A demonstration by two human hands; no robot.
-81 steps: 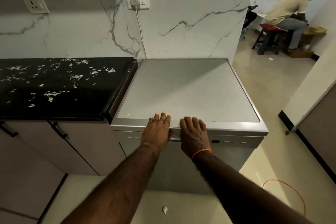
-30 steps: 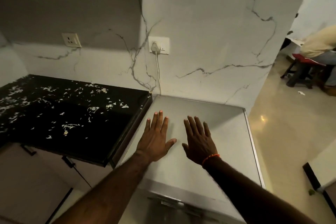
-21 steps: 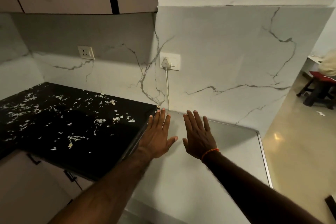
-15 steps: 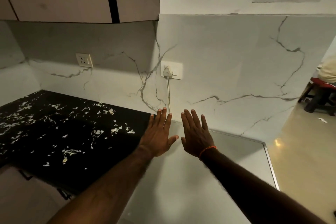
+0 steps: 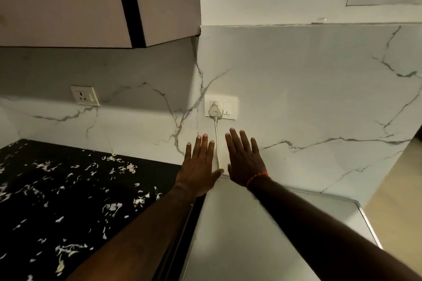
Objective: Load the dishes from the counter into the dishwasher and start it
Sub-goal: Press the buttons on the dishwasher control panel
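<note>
Marble wall (image 5: 308, 89), plug (image 5: 215, 110) seated in socket. Our left hand (image 5: 198, 166) and right hand (image 5: 244, 160) are flat, fingers spread, holding nothing, above the dishwasher (image 5: 239, 235). Black desk (image 5: 68, 189) shows no dishes. We'd press the switch (image 5: 227, 108) with one fingertip.

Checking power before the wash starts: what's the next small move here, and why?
Probably lift the right hand to the switch beside the plug. Both hands, left hand too, are open and empty just below the socket, and the cord runs down between them.
</note>
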